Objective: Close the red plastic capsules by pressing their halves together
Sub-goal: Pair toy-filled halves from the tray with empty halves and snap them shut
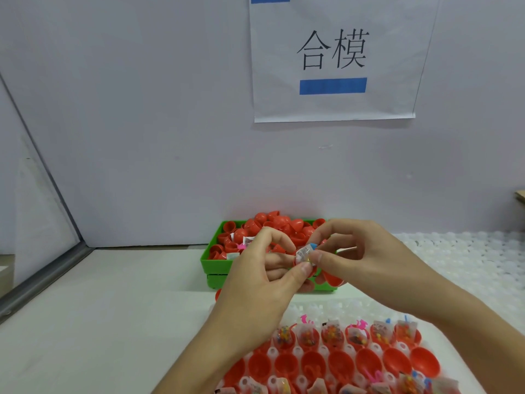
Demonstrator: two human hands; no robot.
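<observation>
1. Two hands are raised above the white tabletop (119, 302): the left hand (255, 282) and the right hand (366, 263) meet over a red capsule half (331, 277) stuffed with a small clear packet (304, 253).
2. The packet is pinched by the fingers (326, 255) of both hands, thumbs and forefingers curled.
3. One green tray (216, 265), heaped with red capsules (272, 223), is partly hidden behind the hands.
4. Nearest, a white holder (298, 351) carries one row of six filled halves (352, 335), then a row of empty ones.
5. A paper sign (332, 58) is hung on the pale far wall.
</observation>
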